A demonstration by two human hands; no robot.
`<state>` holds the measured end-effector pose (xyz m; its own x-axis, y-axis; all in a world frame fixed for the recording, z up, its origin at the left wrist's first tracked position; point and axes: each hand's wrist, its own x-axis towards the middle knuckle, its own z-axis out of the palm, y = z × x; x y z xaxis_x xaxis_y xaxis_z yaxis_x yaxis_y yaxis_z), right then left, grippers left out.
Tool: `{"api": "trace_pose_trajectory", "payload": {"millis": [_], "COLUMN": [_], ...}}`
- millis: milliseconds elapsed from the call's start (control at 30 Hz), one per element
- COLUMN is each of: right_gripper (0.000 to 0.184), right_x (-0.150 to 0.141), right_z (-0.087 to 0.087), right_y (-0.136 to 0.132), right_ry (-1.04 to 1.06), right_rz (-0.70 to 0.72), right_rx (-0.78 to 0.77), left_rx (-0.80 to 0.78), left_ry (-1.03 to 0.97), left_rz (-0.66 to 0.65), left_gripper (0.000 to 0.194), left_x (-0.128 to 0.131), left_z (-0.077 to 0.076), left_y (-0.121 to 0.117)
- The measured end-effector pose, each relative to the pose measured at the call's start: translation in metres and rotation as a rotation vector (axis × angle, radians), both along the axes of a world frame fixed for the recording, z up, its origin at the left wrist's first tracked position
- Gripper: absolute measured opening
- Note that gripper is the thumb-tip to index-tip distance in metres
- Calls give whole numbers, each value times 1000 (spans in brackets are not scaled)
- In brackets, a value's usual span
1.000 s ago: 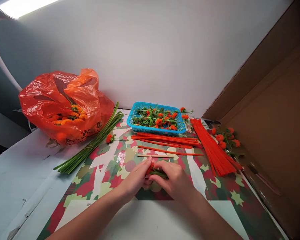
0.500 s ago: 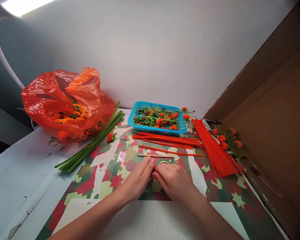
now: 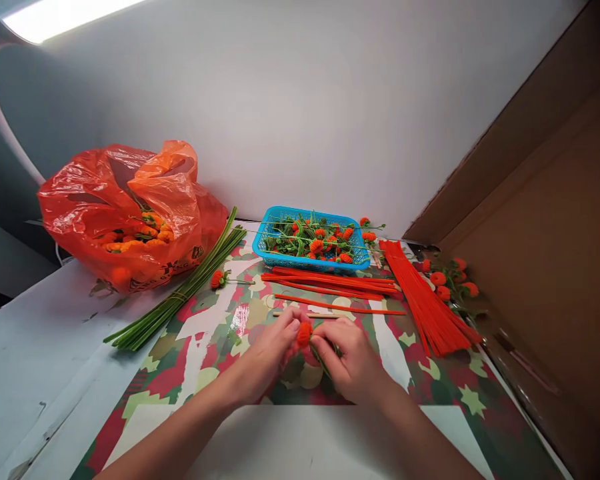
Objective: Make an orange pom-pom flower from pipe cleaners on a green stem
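Observation:
Close in front of me, an orange pipe-cleaner flower (image 3: 305, 333) sits between my two hands, its fuzzy round head facing left. My left hand (image 3: 273, 343) curls its thumb and fingers against the head's left side. My right hand (image 3: 347, 353) pinches the flower just behind the head, where some green shows under the fingers. Just beyond my fingertips lies a thin wooden stick (image 3: 325, 315), partly covered by them. A single orange pipe cleaner (image 3: 340, 305) rests behind that, and a loose bundle of orange pipe cleaners (image 3: 330, 283) lies farther back.
A blue basket (image 3: 311, 267) holds several orange flowers with green stems. At left stand a red plastic bag (image 3: 180, 200) and a bundle of green pipe cleaners (image 3: 180, 293), with one flower (image 3: 218, 279) beside it. More orange pipe cleaners (image 3: 430, 307) and flowers (image 3: 443, 280) lie right, near a cardboard wall (image 3: 525, 187).
My hands have moved slightly apart and turned, so the orange flower head now shows between them; before, they hid it. The camera view has shifted a little.

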<state>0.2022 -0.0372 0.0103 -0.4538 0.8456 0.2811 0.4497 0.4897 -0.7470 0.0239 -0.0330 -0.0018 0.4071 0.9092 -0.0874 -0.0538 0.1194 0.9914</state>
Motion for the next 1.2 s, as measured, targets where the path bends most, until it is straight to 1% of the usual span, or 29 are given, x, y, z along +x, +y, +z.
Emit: {"api": "trace_pose_trajectory", "payload": {"millis": [67,133,167,200,233,267,300,333,367,433,533,600,667,800,867,933,1067,1133,1200], "right_gripper": [29,34,39,45,52,57,58,58,57,54,51,49,46,39,37,37,43,43,41], "right_x": [5,9,10,10,9,8,6,4,2,-2,-7,-9,-10,-11,-10,-9,-8,-9,-10], "right_z": [2,0,-2,-5,-8,-10,-13,-15,-16,-17,-18,-20,-22,-25,-27,-28,-28,-29,-31], "right_y": [2,4,5,7,8,9,10,10,10,9,7,6,6,5,6,6,6,6,5], "right_ry": [296,651,802,912,946,957,961,962,960,935,879,886,916,932,934,928,858,845,855], "right_rz": [50,168,233,314,360,410,472,491,497,449,352,325,345,472,519,534,488,479,486], "right_rx": [-231,-499,-601,-681,-711,-740,-801,-849,-896,-960,-992,-993,-996,-1040,-1076,-1094,-1101,-1123,-1137], "left_rx": [7,11,4,-8,-7,7,37,86,149,305,522,624,710,895,948,970,978,968,931], "left_ry": [-54,-114,-129,-128,-120,-106,-84,-52,-16,44,45,35,49,128,180,229,353,368,330], "left_rz": [52,149,185,201,212,213,212,210,205,193,167,157,146,82,58,38,-14,-36,-61], "left_gripper": [23,23,22,21,20,20,20,20,20,20,26,31,34,33,30,25,22,22,21], "left_x": [-6,-10,-12,-12,-12,-12,-12,-12,-11,-10,-7,-6,-5,-10,-12,-14,-16,-16,-17], "left_z": [0,0,-1,-1,-1,-2,-2,-3,-3,-3,-3,-2,1,5,5,5,3,3,5], "left_y": [6,12,14,15,15,15,13,11,9,3,-2,-3,-2,2,2,3,4,4,4]}}
